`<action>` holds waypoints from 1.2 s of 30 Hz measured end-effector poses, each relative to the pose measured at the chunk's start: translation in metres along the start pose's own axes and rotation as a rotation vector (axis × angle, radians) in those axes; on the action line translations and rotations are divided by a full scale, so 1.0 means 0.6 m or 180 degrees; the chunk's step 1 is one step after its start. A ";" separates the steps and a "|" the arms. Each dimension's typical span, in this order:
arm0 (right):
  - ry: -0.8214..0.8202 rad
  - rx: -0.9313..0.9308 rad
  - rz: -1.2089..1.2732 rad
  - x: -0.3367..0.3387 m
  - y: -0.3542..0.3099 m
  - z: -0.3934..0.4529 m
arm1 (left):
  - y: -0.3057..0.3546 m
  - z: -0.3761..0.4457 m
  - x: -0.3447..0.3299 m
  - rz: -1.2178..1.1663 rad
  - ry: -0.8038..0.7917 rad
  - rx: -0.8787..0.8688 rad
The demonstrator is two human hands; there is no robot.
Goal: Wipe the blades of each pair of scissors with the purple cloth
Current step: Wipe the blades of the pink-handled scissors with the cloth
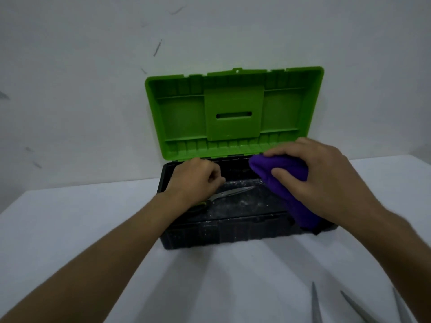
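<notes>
Purple cloth (286,183), bunched in the right hand (326,180), hangs over the toolbox's (233,231) right end, ready to wipe. Scissors (231,193) lie inside; the left hand (196,180), fingers curled, hovers above them, gripping nothing visible. More blades (349,306) wait near the bench's (70,217) front edge.
</notes>
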State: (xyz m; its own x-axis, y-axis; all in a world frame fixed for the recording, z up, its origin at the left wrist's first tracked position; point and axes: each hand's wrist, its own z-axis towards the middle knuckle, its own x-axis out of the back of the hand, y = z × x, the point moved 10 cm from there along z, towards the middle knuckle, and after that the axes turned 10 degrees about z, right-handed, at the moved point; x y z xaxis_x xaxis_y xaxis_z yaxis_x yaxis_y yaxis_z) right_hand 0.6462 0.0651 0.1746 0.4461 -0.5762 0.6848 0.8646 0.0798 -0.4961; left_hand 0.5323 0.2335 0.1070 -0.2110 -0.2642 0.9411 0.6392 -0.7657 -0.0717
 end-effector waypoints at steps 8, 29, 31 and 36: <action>0.0356 -0.0524 0.0789 -0.001 -0.041 -0.142 | 0.064 -0.282 0.095 -0.1173 0.0452 0.0121; -0.0258 -0.0680 0.1185 -0.060 -0.132 -0.326 | 0.142 -0.560 0.052 -0.0478 -0.0806 -0.0824; -0.0273 -0.0763 0.1363 -0.061 -0.133 -0.324 | 0.121 -0.561 0.056 -0.0594 -0.0914 -0.0507; -0.0450 -0.0889 0.1825 -0.075 -0.149 -0.319 | 0.049 -0.568 0.078 -0.0888 -0.0830 0.0310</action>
State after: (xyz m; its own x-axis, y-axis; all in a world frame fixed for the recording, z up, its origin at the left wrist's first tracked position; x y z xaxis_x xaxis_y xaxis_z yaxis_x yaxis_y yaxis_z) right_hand 0.5046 -0.0716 0.0861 0.8613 -0.3910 0.3246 0.3964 0.1173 -0.9105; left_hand 0.2894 -0.0012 0.0363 -0.1994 0.1136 0.9733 0.6536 -0.7246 0.2185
